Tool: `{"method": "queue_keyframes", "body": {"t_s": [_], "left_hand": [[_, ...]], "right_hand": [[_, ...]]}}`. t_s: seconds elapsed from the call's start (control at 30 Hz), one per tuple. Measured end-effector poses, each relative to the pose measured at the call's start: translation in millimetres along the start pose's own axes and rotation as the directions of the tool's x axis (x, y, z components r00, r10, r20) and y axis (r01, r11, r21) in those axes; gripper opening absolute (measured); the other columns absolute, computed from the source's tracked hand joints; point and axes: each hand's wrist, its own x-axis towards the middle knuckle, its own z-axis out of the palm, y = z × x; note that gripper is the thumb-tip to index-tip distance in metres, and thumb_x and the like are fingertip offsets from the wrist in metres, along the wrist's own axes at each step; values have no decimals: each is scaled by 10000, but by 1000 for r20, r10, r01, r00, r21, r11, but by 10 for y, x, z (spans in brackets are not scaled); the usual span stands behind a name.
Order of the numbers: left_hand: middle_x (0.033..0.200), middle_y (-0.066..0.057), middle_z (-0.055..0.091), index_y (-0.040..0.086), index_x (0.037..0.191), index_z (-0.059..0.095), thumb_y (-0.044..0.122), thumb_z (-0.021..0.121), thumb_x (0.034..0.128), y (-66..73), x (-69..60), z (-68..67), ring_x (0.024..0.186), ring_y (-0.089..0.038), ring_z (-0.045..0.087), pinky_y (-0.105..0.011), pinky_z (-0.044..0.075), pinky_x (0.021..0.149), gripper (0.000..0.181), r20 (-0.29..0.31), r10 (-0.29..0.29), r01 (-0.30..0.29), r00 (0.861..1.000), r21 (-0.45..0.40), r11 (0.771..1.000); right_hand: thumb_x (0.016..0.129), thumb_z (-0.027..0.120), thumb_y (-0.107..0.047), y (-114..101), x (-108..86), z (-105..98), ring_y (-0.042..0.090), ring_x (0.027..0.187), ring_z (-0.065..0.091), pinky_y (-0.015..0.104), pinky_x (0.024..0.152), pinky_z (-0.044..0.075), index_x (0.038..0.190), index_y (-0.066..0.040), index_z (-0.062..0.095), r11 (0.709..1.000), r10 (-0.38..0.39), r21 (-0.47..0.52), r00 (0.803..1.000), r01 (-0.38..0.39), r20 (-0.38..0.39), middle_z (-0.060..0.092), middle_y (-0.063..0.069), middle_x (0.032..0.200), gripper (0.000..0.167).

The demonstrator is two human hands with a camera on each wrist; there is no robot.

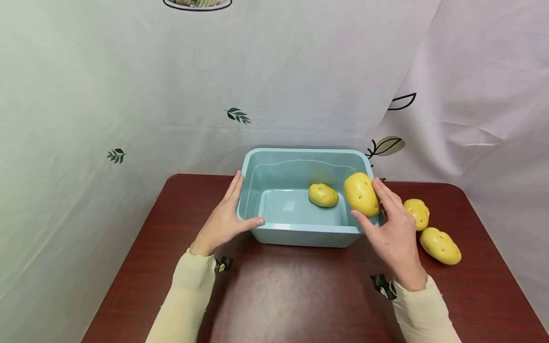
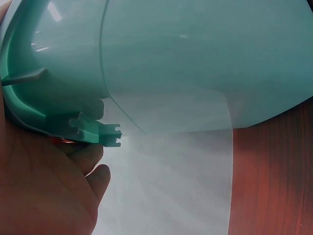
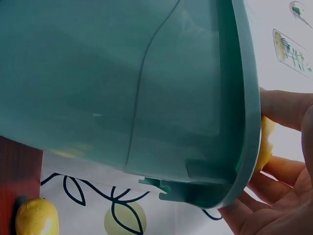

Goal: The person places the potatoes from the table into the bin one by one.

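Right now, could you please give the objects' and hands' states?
Blue bin: upright, uncovered.
Held potato: gripped at the bin's right end.
Inside potato: lying on the bin's floor.
Outer potatoes: lying on the table.
Left hand: touching the bin's left side.
Right hand: gripping held potato.

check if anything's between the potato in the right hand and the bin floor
Nothing visible stands between them. The right hand holds the potato at the right end of the bin; a second potato inside lies further left. The held one hides some floor.

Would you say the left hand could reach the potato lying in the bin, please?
Probably yes: once the left hand releases the open bin, nothing blocks its way to that potato.
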Motion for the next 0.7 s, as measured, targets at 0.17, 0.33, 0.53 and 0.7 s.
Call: {"method": "queue_keyframes", "body": {"t_s": [0.17,0.33,0.53,0.7], "left_hand": [[1657,195,-61,232,1624,18,577,774,817,6,-10,-3,1524,-109,109,-520,290,1153,1159,-4,-2,2,1000,1,1000],[1660,189,-56,236,1624,20,563,778,821,3,-13,0,1525,-114,112,-529,291,1149,1152,-6,-1,1,1000,1,1000],[1659,191,-57,239,1625,19,580,771,819,-10,-11,5,1524,-114,111,-531,293,1148,1154,-8,5,-5,1000,0,1000],[1658,197,-58,243,1626,19,607,761,813,-10,-3,12,1523,-106,105,-532,288,1151,1159,-8,7,-7,1000,-2,1000]], "right_hand": [[755,899,-129,-17,1,43,336,1313,524,424,1058,434,1481,-102,518,1000,-3,-12,1000,3,24,535,100,1474,821],[770,889,-142,-33,1,90,333,1328,511,492,1044,426,1478,-110,525,1000,-2,2,999,2,44,533,94,1477,797],[776,887,-162,-36,-11,146,316,1370,474,520,1043,422,1484,-99,513,1000,-4,-5,997,5,73,507,75,1503,803],[777,888,-177,-30,-21,182,313,1371,473,528,1043,423,1493,-101,500,999,-38,-25,996,40,77,497,69,1512,818]]}}
